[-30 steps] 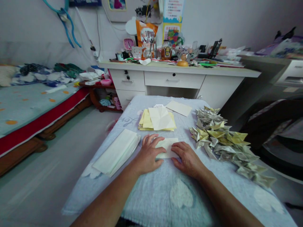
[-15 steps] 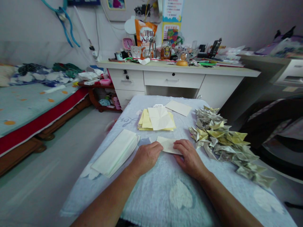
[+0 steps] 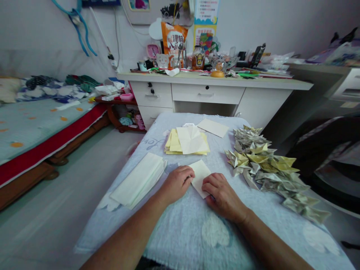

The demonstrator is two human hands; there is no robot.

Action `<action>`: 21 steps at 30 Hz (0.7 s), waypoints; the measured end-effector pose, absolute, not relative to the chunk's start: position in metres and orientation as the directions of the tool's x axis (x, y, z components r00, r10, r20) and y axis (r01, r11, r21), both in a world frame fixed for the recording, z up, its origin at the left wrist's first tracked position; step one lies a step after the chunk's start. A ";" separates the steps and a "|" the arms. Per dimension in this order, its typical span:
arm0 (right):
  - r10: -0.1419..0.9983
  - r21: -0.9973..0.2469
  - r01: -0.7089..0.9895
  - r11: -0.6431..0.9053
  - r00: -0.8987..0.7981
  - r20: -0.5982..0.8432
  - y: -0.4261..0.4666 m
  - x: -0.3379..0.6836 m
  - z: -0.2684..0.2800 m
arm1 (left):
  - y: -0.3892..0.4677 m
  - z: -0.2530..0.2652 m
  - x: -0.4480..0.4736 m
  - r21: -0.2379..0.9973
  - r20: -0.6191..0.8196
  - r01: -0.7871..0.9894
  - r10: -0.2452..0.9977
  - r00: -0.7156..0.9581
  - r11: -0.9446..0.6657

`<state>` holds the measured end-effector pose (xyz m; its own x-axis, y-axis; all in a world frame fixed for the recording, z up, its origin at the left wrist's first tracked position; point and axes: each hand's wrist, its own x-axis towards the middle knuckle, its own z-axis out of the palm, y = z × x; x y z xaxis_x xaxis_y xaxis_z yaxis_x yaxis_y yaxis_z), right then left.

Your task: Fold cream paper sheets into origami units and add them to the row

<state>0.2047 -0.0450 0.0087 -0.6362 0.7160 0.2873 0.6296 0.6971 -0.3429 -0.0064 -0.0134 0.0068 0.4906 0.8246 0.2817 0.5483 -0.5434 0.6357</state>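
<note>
A small cream sheet of paper (image 3: 200, 173) lies slanted on the cloth-covered table between my hands. My left hand (image 3: 180, 183) pinches its left edge, fingers curled together. At the lower right corner, my right hand (image 3: 221, 191) grips the sheet with bent fingers; the thumb is partly hidden. Just beyond sits a stack of yellow paper (image 3: 173, 144) with a creased white sheet (image 3: 191, 140) on top. A long folded bundle of pale paper (image 3: 139, 180) rests left of my left hand. Folded paper pieces (image 3: 270, 168) are heaped to the right.
The table wears a light blue cloth (image 3: 174, 236). Another flat sheet (image 3: 213, 128) lies near its far edge. A white desk (image 3: 208, 92) crowded with jars and packets stands behind. A bed (image 3: 45, 131) is at left, and a dark round-fronted appliance (image 3: 323, 165) at right.
The cream sheet has turned from lying nearly crosswise to a steep slant, its upper corner now pointing away. My right hand has moved slightly down with its corner; my left stays nearly in place.
</note>
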 end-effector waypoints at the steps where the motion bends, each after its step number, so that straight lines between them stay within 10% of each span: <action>1: 0.719 -0.350 0.630 0.693 -0.642 0.267 -0.045 0.204 0.009 | -0.013 0.005 -0.007 0.610 0.276 0.579 0.830 0.484 -0.541; 21: 0.862 -0.542 0.674 0.502 -0.438 0.255 -0.034 0.207 -0.003 | -0.014 0.006 -0.008 0.598 0.165 0.650 0.865 0.473 -0.469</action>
